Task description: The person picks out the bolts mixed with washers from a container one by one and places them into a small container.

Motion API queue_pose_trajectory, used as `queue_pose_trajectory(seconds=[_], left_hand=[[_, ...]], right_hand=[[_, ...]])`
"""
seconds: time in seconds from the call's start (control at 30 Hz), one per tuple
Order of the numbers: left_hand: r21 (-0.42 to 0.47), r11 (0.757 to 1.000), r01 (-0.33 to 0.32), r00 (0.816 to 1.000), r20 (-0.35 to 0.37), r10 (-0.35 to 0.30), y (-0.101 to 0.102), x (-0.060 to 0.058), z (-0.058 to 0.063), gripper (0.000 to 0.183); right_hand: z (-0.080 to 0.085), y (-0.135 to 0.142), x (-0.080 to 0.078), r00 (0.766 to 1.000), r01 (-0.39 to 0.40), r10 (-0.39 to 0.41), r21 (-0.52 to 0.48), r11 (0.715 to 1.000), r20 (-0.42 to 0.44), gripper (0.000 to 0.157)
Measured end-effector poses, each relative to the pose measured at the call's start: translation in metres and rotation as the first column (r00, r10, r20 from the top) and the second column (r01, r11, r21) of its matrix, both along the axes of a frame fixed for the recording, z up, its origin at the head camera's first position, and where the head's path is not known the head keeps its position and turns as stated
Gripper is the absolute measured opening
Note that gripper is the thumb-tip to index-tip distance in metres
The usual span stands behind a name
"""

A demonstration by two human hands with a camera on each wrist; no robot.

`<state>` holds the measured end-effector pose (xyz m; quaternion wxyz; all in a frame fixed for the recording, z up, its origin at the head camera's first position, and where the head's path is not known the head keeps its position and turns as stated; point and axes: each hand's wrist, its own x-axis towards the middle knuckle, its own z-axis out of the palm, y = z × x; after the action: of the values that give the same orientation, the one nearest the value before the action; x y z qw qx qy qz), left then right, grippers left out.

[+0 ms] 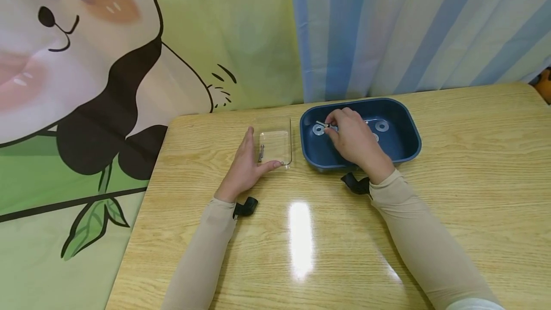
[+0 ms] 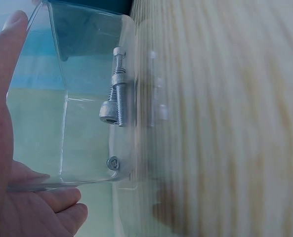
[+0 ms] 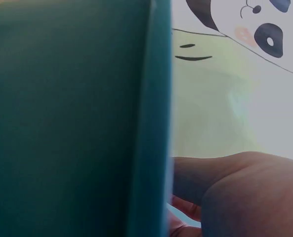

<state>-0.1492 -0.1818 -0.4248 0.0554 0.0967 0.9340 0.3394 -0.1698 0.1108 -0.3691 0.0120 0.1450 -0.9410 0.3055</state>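
Observation:
My left hand (image 1: 245, 166) holds a clear plastic box (image 1: 275, 130) at its near left corner, its thumb along the front and the fingers down the left side. Several metal bolts (image 2: 117, 89) lie in the box; one small bolt (image 2: 113, 163) sits apart near a corner. My right hand (image 1: 350, 135) reaches into a dark blue bin (image 1: 406, 130) and pinches a small bolt (image 1: 320, 123) between thumb and fingertips. Flat metal washers (image 1: 381, 126) lie on the bin's floor, partly hidden by this hand. In the right wrist view the bin's wall (image 3: 153, 123) covers the fingertips.
Both containers stand side by side on a wood-grain table (image 1: 344, 252), the bin to the right. Behind the table hangs a printed curtain (image 1: 241, 37). Black wrist mounts (image 1: 356, 184) stick out at both cuffs, the right one close to the bin's front wall.

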Motion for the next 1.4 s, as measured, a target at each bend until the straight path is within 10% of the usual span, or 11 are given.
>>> queue_pose_trajectory(seconds=[1.4], left_hand=[[0.009, 1.0, 0.0, 1.0, 0.011, 0.0, 0.0, 0.0, 0.001, 0.123]], right_hand=[[-0.01, -0.051, 0.02, 0.987, -0.142, 0.144, 0.036, 0.989, -0.071, 0.019]])
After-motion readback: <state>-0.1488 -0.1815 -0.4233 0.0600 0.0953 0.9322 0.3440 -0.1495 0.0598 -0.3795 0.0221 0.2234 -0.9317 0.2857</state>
